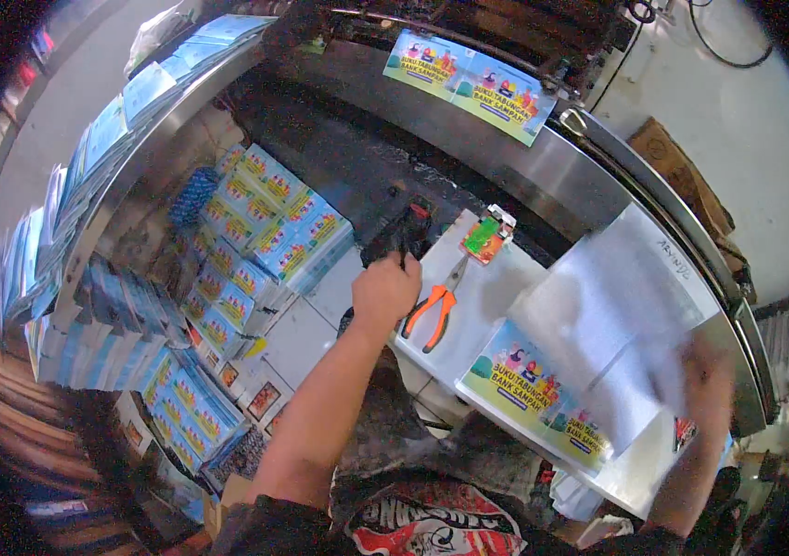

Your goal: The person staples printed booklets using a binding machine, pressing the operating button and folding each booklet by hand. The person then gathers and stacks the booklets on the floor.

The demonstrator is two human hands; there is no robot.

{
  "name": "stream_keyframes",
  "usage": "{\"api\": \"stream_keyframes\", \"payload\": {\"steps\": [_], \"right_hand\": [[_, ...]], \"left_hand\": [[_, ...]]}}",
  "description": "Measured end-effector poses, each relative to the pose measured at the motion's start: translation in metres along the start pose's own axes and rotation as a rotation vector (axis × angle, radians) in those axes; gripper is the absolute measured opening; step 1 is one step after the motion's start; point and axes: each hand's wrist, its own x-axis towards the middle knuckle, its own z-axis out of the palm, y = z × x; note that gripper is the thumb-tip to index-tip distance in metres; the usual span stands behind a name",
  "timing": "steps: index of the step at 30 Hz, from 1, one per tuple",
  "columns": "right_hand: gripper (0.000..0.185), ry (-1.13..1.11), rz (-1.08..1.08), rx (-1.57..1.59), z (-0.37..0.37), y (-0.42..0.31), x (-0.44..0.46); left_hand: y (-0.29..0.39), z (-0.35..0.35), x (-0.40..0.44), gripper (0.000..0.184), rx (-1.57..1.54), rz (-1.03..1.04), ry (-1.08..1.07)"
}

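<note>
My left hand (387,292) is closed round a black hand tool with a small red spot (407,232), whose kind I cannot make out, at the left end of a white board. My right hand (705,371) is smeared by motion at the right edge of blurred white sheets (589,296), so its fingers do not show. Under these sheets, printed yellow-and-blue covers (524,380) lie on the white board (441,357). Between my hands, pliers with orange handles (432,315) rest beside a small green and orange box (489,236).
Stacks of printed booklets (302,232) stand low on the left. More piles (98,139) line a curved metal ledge at the far left. A printed cover sheet (469,83) lies on the metal edge (589,171) ahead. Brown cardboard (677,171) leans by the wall.
</note>
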Motion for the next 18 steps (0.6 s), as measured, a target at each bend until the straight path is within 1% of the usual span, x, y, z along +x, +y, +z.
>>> {"api": "stream_keyframes", "payload": {"steps": [2,3,5,6,8,9,10,11,12,13,15,16,17,18], "right_hand": [[0.033,0.48,-0.175,-0.078,-0.022,0.036,0.04],[0.038,0.599,-0.098,-0.013,-0.034,0.016,0.057],[0.047,0.856,-0.205,-0.103,-0.042,0.0,0.098],[0.05,0.989,-0.398,-0.262,-0.035,0.008,0.119],[0.049,0.752,-0.257,-0.155,-0.001,0.018,0.146],[0.047,0.611,-0.188,-0.319,0.024,0.024,0.163],[0.05,0.459,-0.081,-0.207,0.046,0.019,0.166],[0.045,0.475,-0.262,-0.471,0.052,-0.005,0.146],[0.041,0.576,-0.398,-0.425,0.068,0.001,0.141],[0.035,0.491,-0.345,-0.296,0.079,0.005,0.132],[0.026,0.225,-0.195,-0.071,0.073,-0.016,0.088],[0.025,0.092,-0.168,-0.022,0.067,-0.027,0.06],[0.026,-0.039,-0.142,0.026,0.064,-0.035,0.033],[0.038,-0.128,-0.166,0.142,0.069,-0.039,0.009]], "left_hand": [[-0.001,0.0,0.0,0.046,0.001,0.013,0.02],[-0.001,0.0,-0.001,0.045,0.003,0.028,0.036],[-0.002,0.004,0.0,0.045,0.0,0.024,0.037],[-0.003,0.005,0.001,0.044,-0.006,0.019,0.039],[-0.001,0.003,0.0,0.043,0.002,0.022,0.062],[-0.001,0.002,-0.001,0.043,0.013,0.028,0.08],[-0.001,0.002,-0.001,0.043,0.014,0.031,0.087],[-0.002,0.002,-0.001,0.043,0.019,0.037,0.073],[-0.002,0.002,0.0,0.043,0.023,0.042,0.057],[-0.002,0.002,0.0,0.043,0.021,0.042,0.058],[-0.003,0.004,-0.002,0.044,-0.011,0.037,0.066],[-0.003,0.005,-0.002,0.044,-0.01,0.039,0.063],[-0.003,0.006,-0.002,0.044,-0.004,0.03,0.06],[-0.003,0.006,-0.001,0.044,0.002,0.019,0.057]]}}
